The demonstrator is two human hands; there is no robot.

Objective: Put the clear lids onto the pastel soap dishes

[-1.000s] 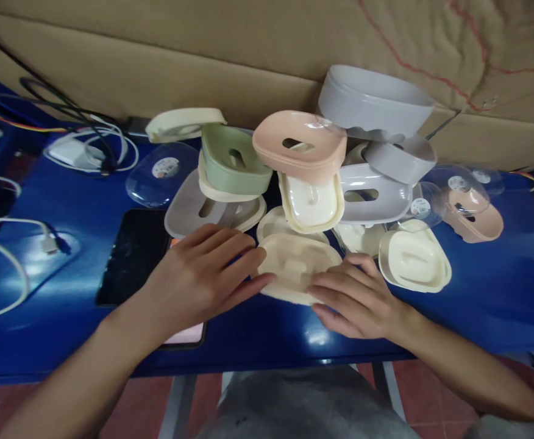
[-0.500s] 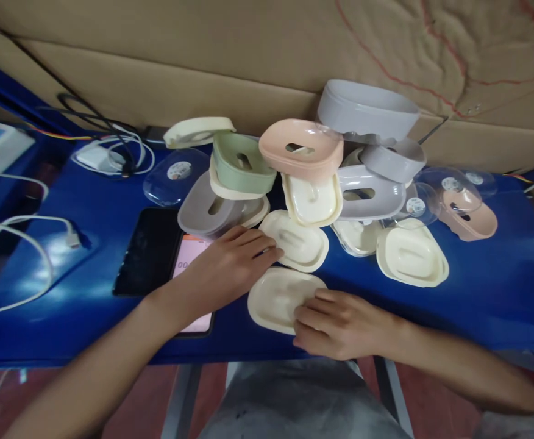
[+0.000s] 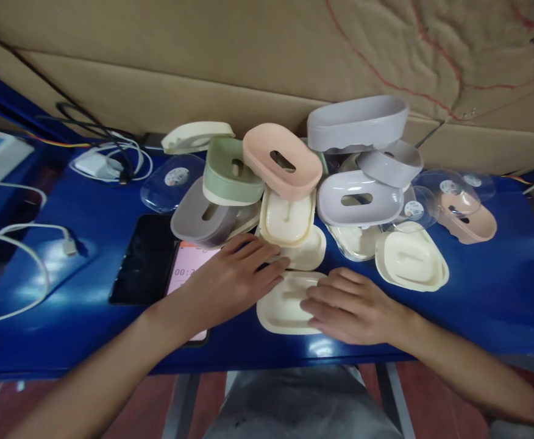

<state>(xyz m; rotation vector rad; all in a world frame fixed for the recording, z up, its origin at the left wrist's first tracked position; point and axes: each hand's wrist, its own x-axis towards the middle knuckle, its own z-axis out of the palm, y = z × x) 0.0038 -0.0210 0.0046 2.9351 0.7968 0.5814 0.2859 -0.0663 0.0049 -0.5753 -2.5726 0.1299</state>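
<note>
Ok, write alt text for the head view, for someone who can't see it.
A person's left hand and right hand reach over a shallow cream oval tray on a blue table. Beyond them lies a jumble of oval pieces, including a green container, a peach slotted container and clear lids; a phone showing digits sits partly behind the left forearm.

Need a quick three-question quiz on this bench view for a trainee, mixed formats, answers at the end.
1. Multiple choice: what sits immediately left of the peach slotted dish in the picture?
A) a red bowl
B) a green slotted dish
C) a white mug

2. True or false: the phone with the lit screen is partly hidden by the person's left forearm.

3. Fill in the blank: the right hand has its fingers over the ____-coloured tray nearest the person.

Key: 1 B; 2 true; 3 cream.
</note>
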